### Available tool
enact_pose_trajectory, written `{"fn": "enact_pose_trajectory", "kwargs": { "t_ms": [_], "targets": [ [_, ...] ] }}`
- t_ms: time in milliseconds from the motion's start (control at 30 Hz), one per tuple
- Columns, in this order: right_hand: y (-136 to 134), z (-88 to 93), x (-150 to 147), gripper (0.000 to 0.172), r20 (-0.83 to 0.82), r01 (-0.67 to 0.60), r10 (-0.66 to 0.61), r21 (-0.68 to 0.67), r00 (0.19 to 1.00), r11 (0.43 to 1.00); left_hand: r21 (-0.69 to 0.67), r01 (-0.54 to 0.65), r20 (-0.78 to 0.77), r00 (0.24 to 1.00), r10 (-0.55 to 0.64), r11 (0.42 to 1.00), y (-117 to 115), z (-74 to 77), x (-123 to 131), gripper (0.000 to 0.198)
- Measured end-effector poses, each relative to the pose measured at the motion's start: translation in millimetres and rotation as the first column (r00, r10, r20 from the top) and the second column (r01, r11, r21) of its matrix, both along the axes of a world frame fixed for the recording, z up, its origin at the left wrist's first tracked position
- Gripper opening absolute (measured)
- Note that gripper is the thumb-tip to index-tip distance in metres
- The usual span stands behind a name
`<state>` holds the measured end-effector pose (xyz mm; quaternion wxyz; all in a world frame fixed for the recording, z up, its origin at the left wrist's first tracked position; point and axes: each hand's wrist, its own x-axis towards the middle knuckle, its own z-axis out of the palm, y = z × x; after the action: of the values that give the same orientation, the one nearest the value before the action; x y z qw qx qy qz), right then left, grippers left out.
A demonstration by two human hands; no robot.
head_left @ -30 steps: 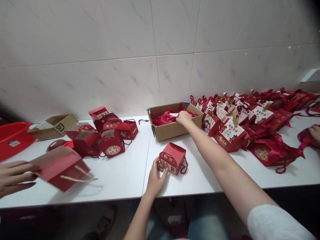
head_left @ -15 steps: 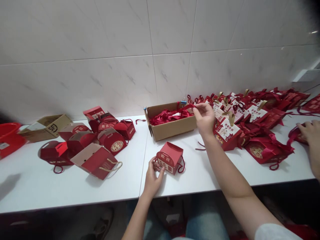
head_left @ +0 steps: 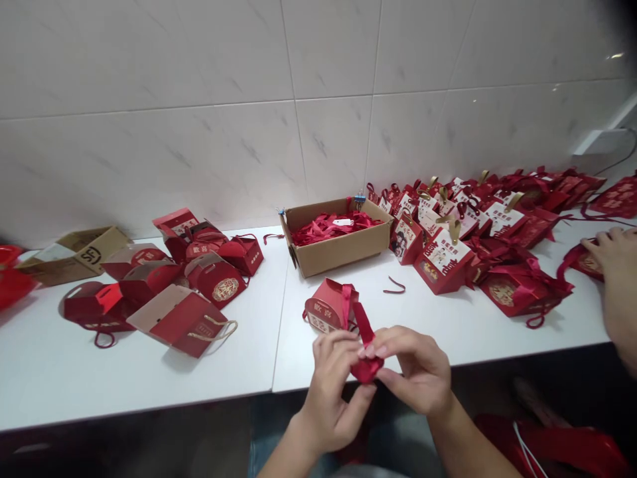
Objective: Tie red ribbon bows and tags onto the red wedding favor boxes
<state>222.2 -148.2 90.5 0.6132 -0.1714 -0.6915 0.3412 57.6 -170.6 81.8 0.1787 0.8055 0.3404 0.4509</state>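
Both hands meet over the table's front edge with a red ribbon [head_left: 365,324] pinched between their fingers. My left hand [head_left: 334,382] is closed on the ribbon's left side, and my right hand [head_left: 415,368] grips it from the right. One length of the ribbon runs up toward a small red gift box [head_left: 328,302] that stands just behind my hands, its lower front partly hidden by my left fingers. Behind the box, an open cardboard box [head_left: 343,252] is full of more red ribbons [head_left: 328,229].
Several red boxes [head_left: 172,322] stand at the left beside a cardboard tray [head_left: 74,252] and a red tub [head_left: 12,272]. Filled red boxes [head_left: 442,262] crowd the right side. A dark cord piece [head_left: 394,287] lies on the table. Another person's hand [head_left: 617,259] rests on a red box far right.
My right hand has come from the cardboard box down to the table's front edge with the ribbon. My left hand has let go of the gift box and joined it on the ribbon.
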Motion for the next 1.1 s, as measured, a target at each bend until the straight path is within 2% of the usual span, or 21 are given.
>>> {"fn": "enact_pose_trajectory", "kwargs": {
  "t_ms": [33,100,167,267,400,500,667,833,900,967,1033,1100],
  "targets": [
    [0,-1.1,-3,0.031,-0.048,0.026,-0.029,-0.069,0.998,0.997,-0.034,0.025,0.021,0.999,-0.024,0.999,-1,-1.4,3,0.012],
    [2,-2.9,-7,0.021,-0.148,0.091,-0.128,-0.236,0.981,0.968,-0.093,0.052,0.068,0.997,-0.046,0.994,-3,-7.2,8,0.018],
    [7,-5.7,-9,0.013,-0.205,0.135,-0.226,-0.381,0.952,0.914,-0.122,0.054,0.089,0.995,-0.044,0.991,-5,-14.0,11,0.023],
    [17,-12.2,-9,0.014,-0.265,0.147,-0.312,-0.498,0.912,0.854,-0.14,0.072,-0.003,0.997,-0.073,0.988,-8,-23.9,14,0.024],
    [31,-18.4,-1,0.02,-0.321,0.165,-0.38,-0.536,0.868,0.828,-0.242,0.081,-0.19,0.973,-0.129,0.967,-13,-38.7,18,0.031],
    [40,-19.3,5,0.023,-0.322,0.181,-0.415,-0.561,0.851,0.808,-0.342,0.11,-0.286,0.934,-0.215,0.933,-17,-50.7,20,0.034],
    [47,-21.8,5,0.021,-0.319,0.214,-0.444,-0.555,0.838,0.804,-0.416,0.228,-0.33,0.864,-0.38,0.88,-24,-68.4,19,0.033],
    [51,-22.7,-4,0.025,-0.306,0.211,-0.438,-0.562,0.845,0.799,-0.477,0.33,-0.312,0.803,-0.508,0.814,-33,-84.3,21,0.023],
    [52,-21.8,-4,0.027,-0.317,0.204,-0.434,-0.558,0.843,0.804,-0.509,0.307,-0.264,0.833,-0.486,0.804,-35,-83.4,23,0.021],
    [51,-21.4,0,0.03,-0.318,0.225,-0.451,-0.551,0.834,0.804,-0.513,0.259,-0.168,0.905,-0.392,0.818,-36,-76.2,23,0.023],
    [48,-22.5,10,0.027,-0.272,0.302,-0.515,-0.558,0.813,0.773,-0.492,0.226,-0.011,0.964,-0.265,0.841,-34,-65.6,20,0.029],
    [40,-25.6,25,0.02,-0.13,0.358,-0.52,-0.587,0.844,0.726,-0.5,0.185,0.152,0.98,-0.125,0.846,-31,-56.0,16,0.035]
  ]
}}
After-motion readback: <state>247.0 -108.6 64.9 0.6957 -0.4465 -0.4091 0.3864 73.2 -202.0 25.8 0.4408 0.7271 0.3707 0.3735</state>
